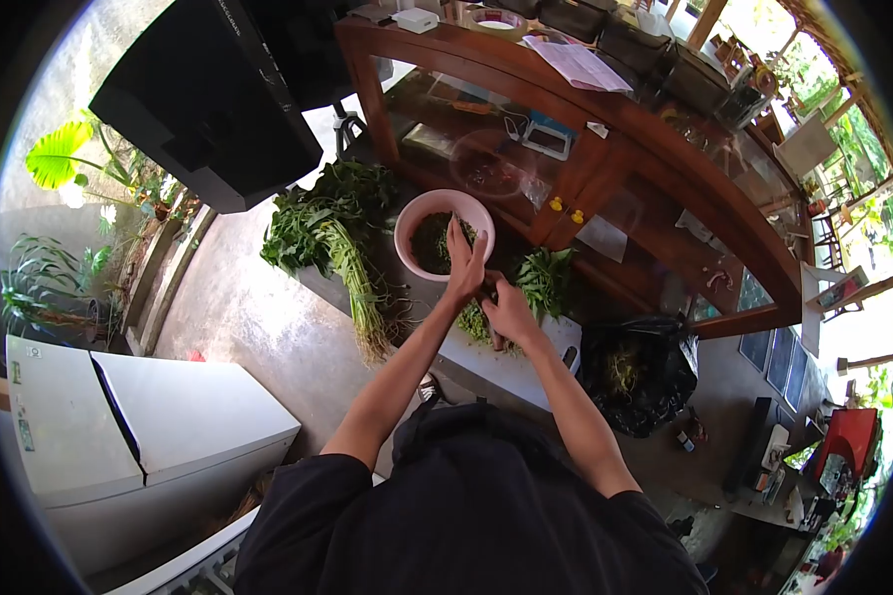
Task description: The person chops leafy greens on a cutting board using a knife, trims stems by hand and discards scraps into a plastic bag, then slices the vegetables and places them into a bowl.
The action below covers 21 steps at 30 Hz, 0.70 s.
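Note:
My left hand (463, 260) reaches over the near rim of a pink bowl (403, 238), its fingers stretched out flat. Chopped greens (429, 241) lie inside the bowl. Close beside it, my right hand (509, 312) is closed around what looks like a knife (497, 339), mostly hidden by the fist; a brownish handle end shows below. Under both hands is a white cutting board (511, 371) with chopped green bits (473, 322) on it. Uncut leafy greens (546, 282) rest at the board's far right. A large bunch of leafy stems with roots (352, 273) lies left of the bowl.
A black plastic bag (637, 382) with root scraps stands right of the board. Behind the bowl is a wooden glass-door cabinet (585, 183). A white refrigerator (184, 407) is at the left, and a large black speaker-like box (208, 109) at the upper left.

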Motion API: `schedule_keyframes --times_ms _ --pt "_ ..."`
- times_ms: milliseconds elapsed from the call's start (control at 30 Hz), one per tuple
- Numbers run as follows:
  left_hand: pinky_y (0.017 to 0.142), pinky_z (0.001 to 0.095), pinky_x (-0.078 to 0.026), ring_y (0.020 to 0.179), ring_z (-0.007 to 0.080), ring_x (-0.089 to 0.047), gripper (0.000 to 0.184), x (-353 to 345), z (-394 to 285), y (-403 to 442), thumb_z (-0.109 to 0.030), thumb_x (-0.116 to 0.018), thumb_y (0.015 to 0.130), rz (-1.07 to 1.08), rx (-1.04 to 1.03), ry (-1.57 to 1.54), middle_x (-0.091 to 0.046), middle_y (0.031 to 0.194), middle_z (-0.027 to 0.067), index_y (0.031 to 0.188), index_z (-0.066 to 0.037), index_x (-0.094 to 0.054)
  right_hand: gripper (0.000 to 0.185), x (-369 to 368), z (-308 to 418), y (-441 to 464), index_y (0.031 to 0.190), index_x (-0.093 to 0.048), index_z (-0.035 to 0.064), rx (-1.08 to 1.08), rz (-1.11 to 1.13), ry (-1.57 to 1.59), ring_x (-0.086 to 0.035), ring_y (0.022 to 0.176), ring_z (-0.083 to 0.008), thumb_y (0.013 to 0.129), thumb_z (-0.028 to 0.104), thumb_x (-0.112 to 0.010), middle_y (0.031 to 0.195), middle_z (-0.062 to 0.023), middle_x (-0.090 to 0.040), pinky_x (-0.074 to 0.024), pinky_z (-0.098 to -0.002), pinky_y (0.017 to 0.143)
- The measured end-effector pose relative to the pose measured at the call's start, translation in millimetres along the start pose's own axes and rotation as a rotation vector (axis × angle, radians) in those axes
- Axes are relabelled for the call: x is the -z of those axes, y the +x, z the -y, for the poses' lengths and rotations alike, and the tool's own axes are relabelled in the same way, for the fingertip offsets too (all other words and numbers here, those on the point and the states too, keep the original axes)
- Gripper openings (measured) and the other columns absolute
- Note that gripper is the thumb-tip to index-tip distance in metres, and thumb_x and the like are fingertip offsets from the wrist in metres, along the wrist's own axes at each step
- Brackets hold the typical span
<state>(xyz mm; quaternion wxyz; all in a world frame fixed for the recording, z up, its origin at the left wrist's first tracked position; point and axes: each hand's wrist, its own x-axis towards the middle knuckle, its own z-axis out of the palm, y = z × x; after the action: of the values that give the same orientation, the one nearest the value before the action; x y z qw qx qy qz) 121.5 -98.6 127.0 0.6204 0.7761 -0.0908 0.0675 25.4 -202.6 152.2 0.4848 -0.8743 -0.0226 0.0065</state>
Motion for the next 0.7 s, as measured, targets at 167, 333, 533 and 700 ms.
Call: schedule_keyframes --times_ms 167,333,533,700 --pt "0.116 0.0422 -0.018 0.139 0.0414 -0.028 0.071 20 59 30 -0.043 -0.040 0.100 0.029 0.076 0.029 -0.030 0.147 0.0317 0.143 0.012 -0.027 0.046 -25 -15 39 0.125 -0.051 0.0047 -0.013 -0.026 -0.314 -0.062 0.094 -0.0445 0.081 0.007 -0.063 0.106 -0.0248 -0.064 -0.0518 -0.0492 0.079" --pt "0.111 0.0370 -0.027 0.130 0.0344 -0.044 0.063 43 85 17 -0.045 -0.030 0.103 0.027 0.209 0.019 -0.050 0.134 0.0252 0.136 0.007 -0.044 0.048 -31 -6 39 0.126 -0.051 0.0047 -0.020 -0.051 -0.453 -0.064 0.091 -0.0434 0.080 0.010 -0.064 0.106 -0.0225 -0.063 -0.0530 -0.0502 0.080" --pt "0.105 0.0338 -0.034 0.120 0.0279 -0.051 0.053 40 71 13 -0.040 -0.035 0.104 -0.011 0.181 -0.120 -0.057 0.124 0.0198 0.129 0.005 -0.051 0.047 -35 -27 34 0.127 -0.054 0.0035 0.070 -0.208 -0.352 -0.068 0.080 -0.0357 0.083 0.012 -0.064 0.090 -0.0192 -0.066 -0.0558 -0.0451 0.068" --pt "0.096 0.0299 -0.040 0.105 0.0185 -0.055 0.045 38 58 8 -0.033 -0.039 0.105 -0.030 0.151 -0.178 -0.061 0.112 0.0129 0.125 0.005 -0.053 0.052 -21 -34 19 0.137 -0.047 0.0034 -0.372 0.031 0.400 -0.064 0.052 -0.0186 0.090 0.014 -0.066 0.088 -0.0133 -0.065 -0.0512 -0.0318 0.046"
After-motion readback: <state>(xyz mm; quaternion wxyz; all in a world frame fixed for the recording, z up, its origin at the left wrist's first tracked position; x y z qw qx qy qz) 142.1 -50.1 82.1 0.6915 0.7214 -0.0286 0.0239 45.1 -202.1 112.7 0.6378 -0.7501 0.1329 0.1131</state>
